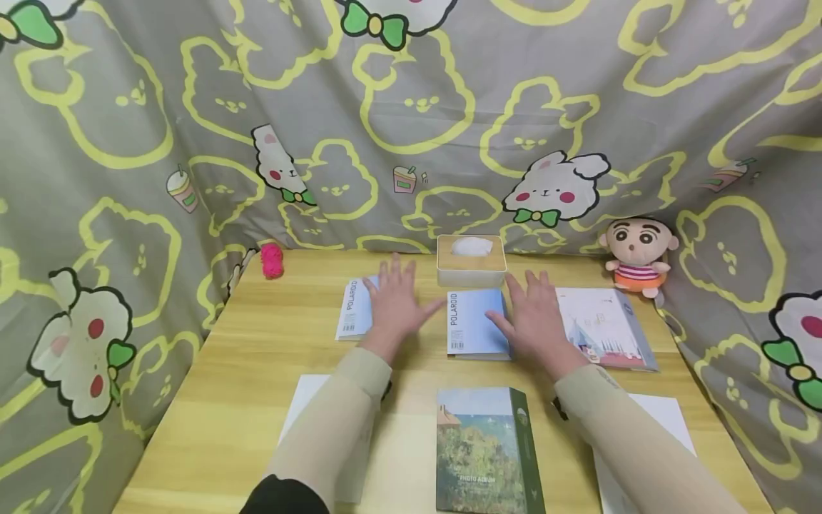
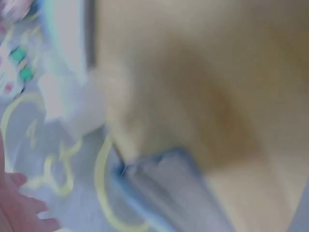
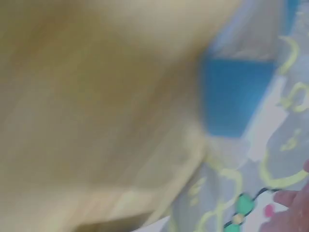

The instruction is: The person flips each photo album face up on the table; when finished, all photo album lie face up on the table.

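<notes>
My left hand (image 1: 399, 300), fingers spread, is over the right side of a light blue Polaroid album (image 1: 354, 314) and hides part of it. Fingers also spread, my right hand (image 1: 534, 314) overlaps the right edge of a second blue Polaroid album (image 1: 474, 325). Just right of that hand lies a white album with a tent picture (image 1: 600, 325). Nearer me, between the forearms, is a photo album with a painted garden cover (image 1: 478, 450). Neither hand grips anything. Both wrist views are blurred, with the left fingers (image 2: 29, 205) and right fingers (image 3: 287, 198) at their edges.
A tissue box (image 1: 472, 268) stands at the back of the wooden table (image 1: 237, 357), with a plush doll (image 1: 638, 257) at the back right and a pink yarn bundle (image 1: 272, 261) at the back left. White items (image 1: 308, 392) lie under each forearm. A patterned curtain surrounds the table.
</notes>
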Demonstrator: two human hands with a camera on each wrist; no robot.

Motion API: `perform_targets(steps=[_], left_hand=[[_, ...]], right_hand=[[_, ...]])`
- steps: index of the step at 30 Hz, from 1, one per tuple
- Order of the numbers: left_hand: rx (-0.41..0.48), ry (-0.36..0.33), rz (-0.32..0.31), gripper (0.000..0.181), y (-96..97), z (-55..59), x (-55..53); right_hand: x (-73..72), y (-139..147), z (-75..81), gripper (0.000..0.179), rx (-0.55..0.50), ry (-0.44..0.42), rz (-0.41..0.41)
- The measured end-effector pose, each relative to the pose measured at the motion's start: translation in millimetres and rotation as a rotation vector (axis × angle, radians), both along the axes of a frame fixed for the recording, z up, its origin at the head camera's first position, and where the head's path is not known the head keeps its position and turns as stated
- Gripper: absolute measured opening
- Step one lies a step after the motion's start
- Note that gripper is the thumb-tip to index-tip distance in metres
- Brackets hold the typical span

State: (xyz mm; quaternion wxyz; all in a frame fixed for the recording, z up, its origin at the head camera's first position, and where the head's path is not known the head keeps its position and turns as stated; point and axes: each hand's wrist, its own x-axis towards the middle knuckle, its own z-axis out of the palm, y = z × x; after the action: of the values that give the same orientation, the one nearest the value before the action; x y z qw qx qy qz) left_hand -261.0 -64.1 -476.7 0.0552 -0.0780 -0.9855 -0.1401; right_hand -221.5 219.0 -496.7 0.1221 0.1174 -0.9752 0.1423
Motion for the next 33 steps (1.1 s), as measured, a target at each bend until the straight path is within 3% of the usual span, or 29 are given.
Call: perform_targets(steps=[2,5,9,15,20,23,27,33], left_hand=[[0.136,-0.016,0.047,0.106,-16.3,10.6,0.3],[0.331,-0.055,0.104,0.095,-42.7,15.4,1.7],[0.422,-0.17,0.175,0.087,-69.8,12.1,5.6],[0.436,-0.329,0.234,0.085,-85.6,5.1,11.8],[0.397,-0.415,0.247,0.087,-90.1,1.7,12.7],[0.363,-0.43,0.204,0.087,-90.4,-5.2,8.7],[0.317,-0.419,0.133,0.082,-92.3,-8.5,8.4],[0.296,-0.408,0.147,0.075,-100.4,-1.9,13.5]], right_hand=[[-1.3,-18,11.6,0.09,-0.014,0.006,0.007],[-4.3,-50,25.1,0.093,-0.03,-0.054,0.031],[-6.8,-91,33.0,0.1,-0.093,-0.221,0.076],[-6.0,-130,25.5,0.099,-0.158,-0.45,0.102],[-8.8,-149,16.6,0.085,-0.33,-0.562,0.129],[-12.7,-157,10.8,0.075,-0.43,-0.607,0.125],[-13.7,-172,3.9,0.07,-0.478,-0.64,0.129],[-14.2,-196,-1.0,0.069,-0.522,-0.652,0.211]])
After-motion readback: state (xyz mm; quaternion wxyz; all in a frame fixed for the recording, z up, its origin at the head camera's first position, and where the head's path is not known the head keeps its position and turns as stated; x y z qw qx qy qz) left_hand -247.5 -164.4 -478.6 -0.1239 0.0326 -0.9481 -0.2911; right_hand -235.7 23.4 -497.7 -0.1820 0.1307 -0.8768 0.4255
